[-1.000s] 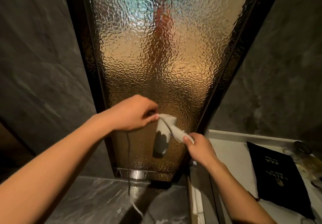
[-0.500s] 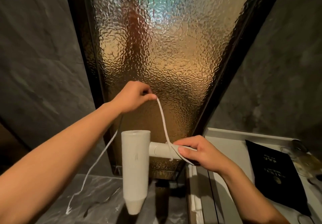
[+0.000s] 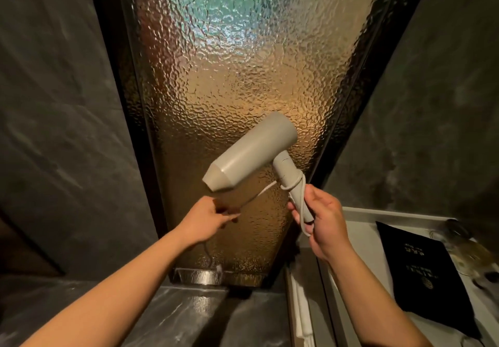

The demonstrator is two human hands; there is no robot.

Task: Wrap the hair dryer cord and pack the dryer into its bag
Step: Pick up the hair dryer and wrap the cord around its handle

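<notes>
A white hair dryer (image 3: 251, 152) is held up in front of the textured glass, its nozzle pointing down-left. My right hand (image 3: 321, 219) grips the lower end of its handle. The white cord (image 3: 297, 184) loops around the handle, and a stretch of it runs left to my left hand (image 3: 208, 219), which pinches it. The rest of the cord hangs down below that hand. The black bag (image 3: 421, 271) with gold print lies flat on the white counter at the right.
A textured glass door (image 3: 229, 76) in a dark frame fills the middle, between dark stone walls. The white counter (image 3: 359, 217) at the right also carries glassware (image 3: 464, 241) at its far corner. A dark marble ledge (image 3: 189, 317) lies below.
The dryer has swung from nozzle-down to tilted up and right. My left hand dropped lower with the cord, and more cord now circles the handle.
</notes>
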